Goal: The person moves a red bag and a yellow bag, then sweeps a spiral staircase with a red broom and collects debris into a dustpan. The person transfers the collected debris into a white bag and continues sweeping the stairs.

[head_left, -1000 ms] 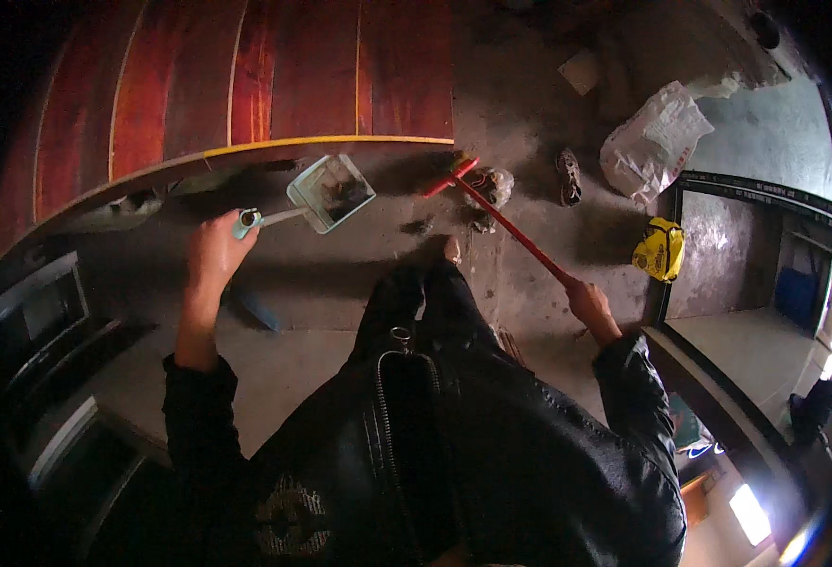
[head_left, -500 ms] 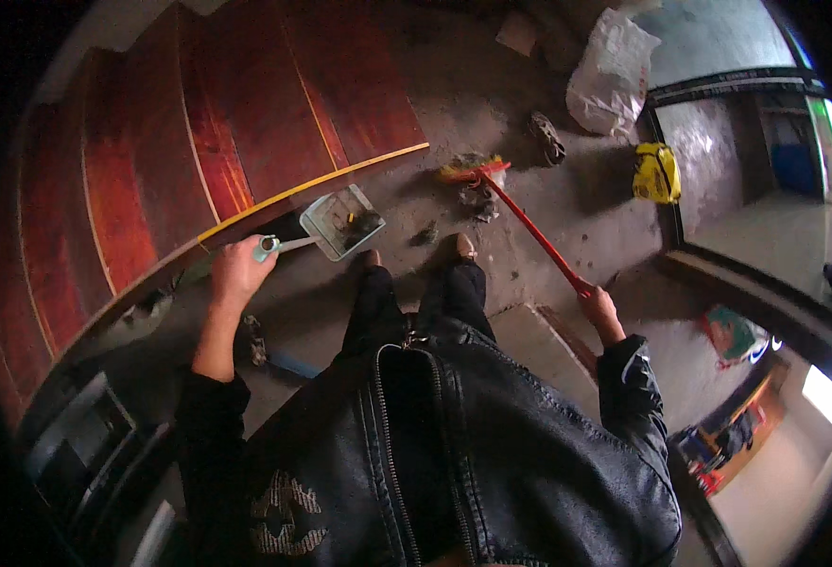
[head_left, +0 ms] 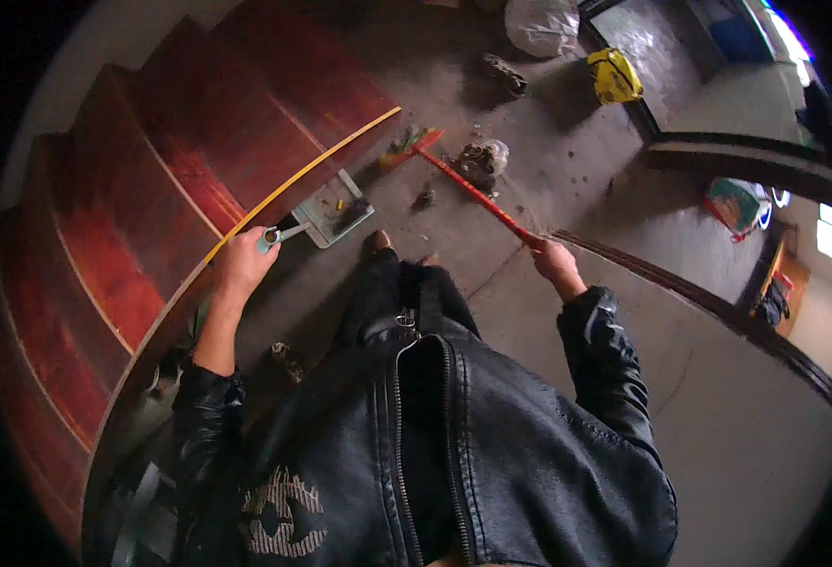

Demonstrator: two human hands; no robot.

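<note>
1. Left hand, left of centre: fingers wrapped round the handle of the pale green dustpan. Pan sits just right of it, beside the yellow-edged wooden stairs.
2. Right hand, right of centre: closed round the red broom handle. The shaft runs up-left to the broom head, upper middle, near the stair corner.
3. Done, my read: some pickup. The pan holds a small yellow bit and a dark clump by its right edge.
4. Left, my read: most of it. A dark tuft lies on the floor right of the pan, a clear plastic bag with dark stuff sits right of the broom head, and crumbs are scattered around both. Broom head and pan are apart.
5. Hard to tell: whether the bristles touch the floor or what they cover; whether the pan lies flat or hangs; what the dark clump and the bag's contents are.
6. Cut off or dim: white sack clipped by the top edge; items under the stairs, lower left, lost in shadow; frame corners black.
</note>
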